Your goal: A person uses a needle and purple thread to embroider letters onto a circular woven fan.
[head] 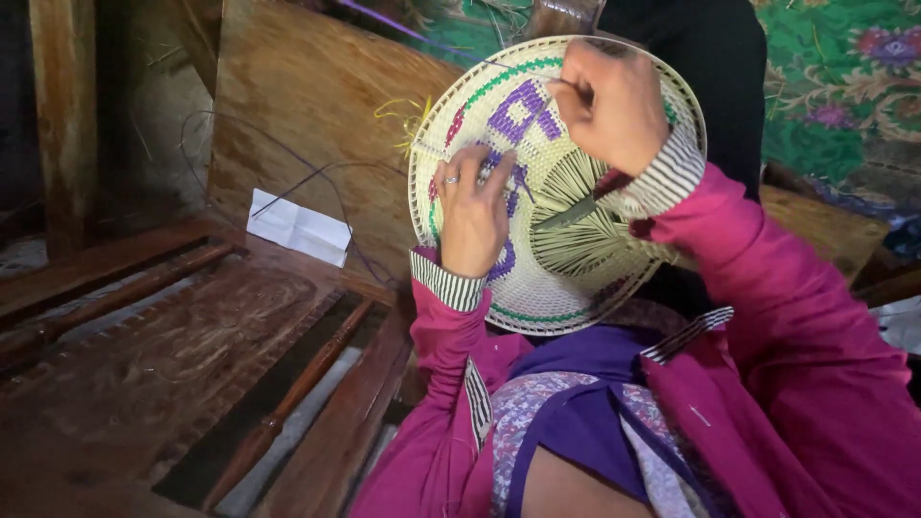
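A round woven straw piece (576, 278), cream with purple, green and red patterning, stands tilted on my lap. My left hand (470, 206), with a ring on one finger, lies flat on its left side and steadies it. At the upper rim my right hand (609, 101) pinches a thin strand or needle, fingers closed on it. A dark flat tool (566, 213) lies across the radiating centre of the weave. Loose yellow strands (408, 120) stick out at the left edge.
A carved wooden bench frame with slats (192, 364) fills the lower left. A plywood board (307, 115) leans behind it, with a folded white paper (297, 228) and a thin purple cord beside it. Green floral cloth (844, 86) hangs at the upper right.
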